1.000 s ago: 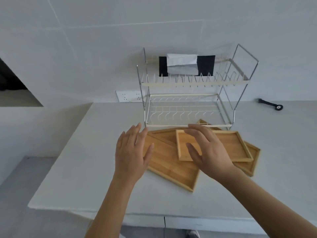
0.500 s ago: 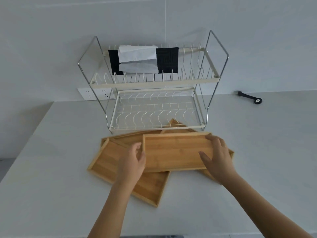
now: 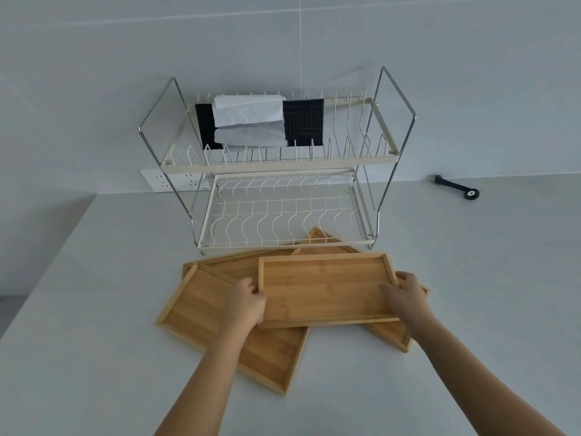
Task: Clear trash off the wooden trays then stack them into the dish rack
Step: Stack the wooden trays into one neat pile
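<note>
A small wooden tray [image 3: 323, 286] lies on top of a loose pile of bamboo trays on the white counter. My left hand [image 3: 246, 302] grips its left short edge and my right hand [image 3: 405, 294] grips its right short edge. Under it a large tray [image 3: 204, 306] sticks out to the left and front, another tray [image 3: 239, 262] shows behind, and a further tray [image 3: 393, 336] pokes out at the right. No trash shows on any tray. The two-tier wire dish rack [image 3: 283, 165] stands just behind the pile, its lower tier bare.
On the rack's upper tier a black cloth [image 3: 303, 121] hangs with white paper [image 3: 248, 121] over it. A wall socket strip [image 3: 171, 180] sits behind the rack's left leg. A black tool [image 3: 456, 187] lies at the back right. The counter edge falls away at the left.
Both hands came down from above the pile and closed on the top tray's two short edges. The view has shifted closer to the rack.
</note>
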